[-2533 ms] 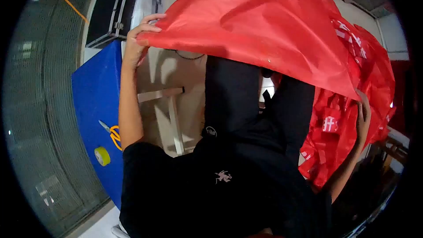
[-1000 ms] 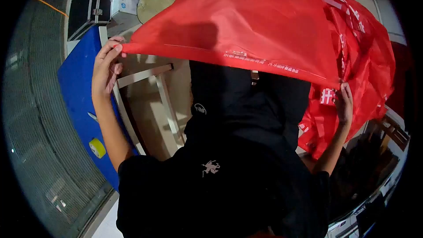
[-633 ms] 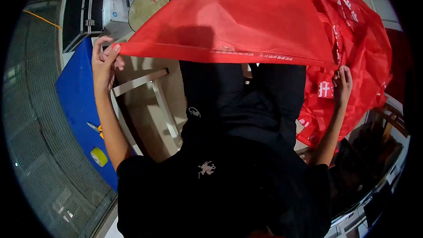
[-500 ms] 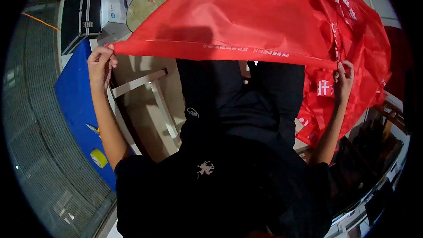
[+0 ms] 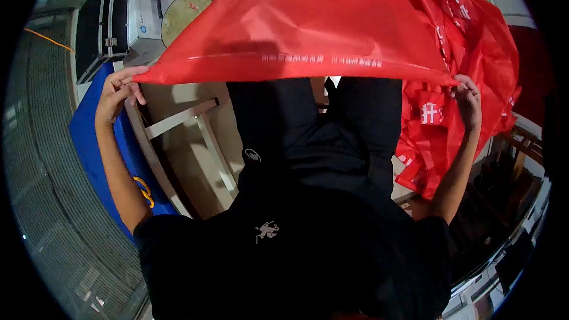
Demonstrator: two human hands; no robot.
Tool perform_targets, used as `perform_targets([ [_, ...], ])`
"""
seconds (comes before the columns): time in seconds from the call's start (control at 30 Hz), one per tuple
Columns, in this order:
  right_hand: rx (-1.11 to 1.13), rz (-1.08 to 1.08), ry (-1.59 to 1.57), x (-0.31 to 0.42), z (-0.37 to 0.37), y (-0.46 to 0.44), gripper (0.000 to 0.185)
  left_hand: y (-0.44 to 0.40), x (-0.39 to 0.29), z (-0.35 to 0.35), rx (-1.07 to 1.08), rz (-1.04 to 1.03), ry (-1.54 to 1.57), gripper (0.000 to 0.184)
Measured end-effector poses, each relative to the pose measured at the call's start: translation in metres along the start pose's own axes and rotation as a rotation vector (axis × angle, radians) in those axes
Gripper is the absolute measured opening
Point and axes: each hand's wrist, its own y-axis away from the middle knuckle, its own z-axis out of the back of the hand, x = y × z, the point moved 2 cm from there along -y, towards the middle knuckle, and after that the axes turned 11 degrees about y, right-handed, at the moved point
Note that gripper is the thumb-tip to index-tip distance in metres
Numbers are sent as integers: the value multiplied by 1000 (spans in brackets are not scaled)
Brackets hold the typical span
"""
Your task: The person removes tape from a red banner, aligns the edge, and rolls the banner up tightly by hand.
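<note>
I have both hands up on the red sheet (image 5: pixel 320 21), which fills the top centre of the frame, its near edge pulled almost straight across. My left hand (image 5: pixel 114 96), left of centre, pinches one corner between thumb and fingers, with the other fingers loosely curled. My right hand (image 5: pixel 468 104), at centre right, is closed at the fingertips on the opposite corner. A line of small pale print runs just above the near edge, and a dark shadow falls on the sheet left of its middle.

Beneath that edge I see the black trousers (image 5: pixel 272 112) and, lower down, the black shirt (image 5: pixel 332 261). A crumpled red bundle (image 5: pixel 492 53) with white characters lies at right; I cannot tell whether it joins the sheet.

At left, the blue bench (image 5: pixel 89 124) runs behind my left forearm, and orange scissor handles (image 5: pixel 147 194) show just beside that forearm. A white frame (image 5: pixel 182 118) stands between the bench and the trousers. In the upper left sit a black case (image 5: pixel 89 29), a white box (image 5: pixel 142 12) next to it, and a round seat (image 5: pixel 184 15), partly covered by the sheet.
</note>
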Motion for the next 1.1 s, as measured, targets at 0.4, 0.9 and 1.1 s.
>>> perform_targets([
  [0.4, -74, -43, 401, 7, 27, -8, 27, -2, -14, -8, -136, -66, -352, 32],
  [0.9, -61, -48, 175, -23, 58, -16, 23, -5, -7, -27, -175, -151, -451, 23],
  [1.1, -95, -29, 156, -19, 65, -18, 18, -3, 11, -19, -231, -175, -314, 18],
])
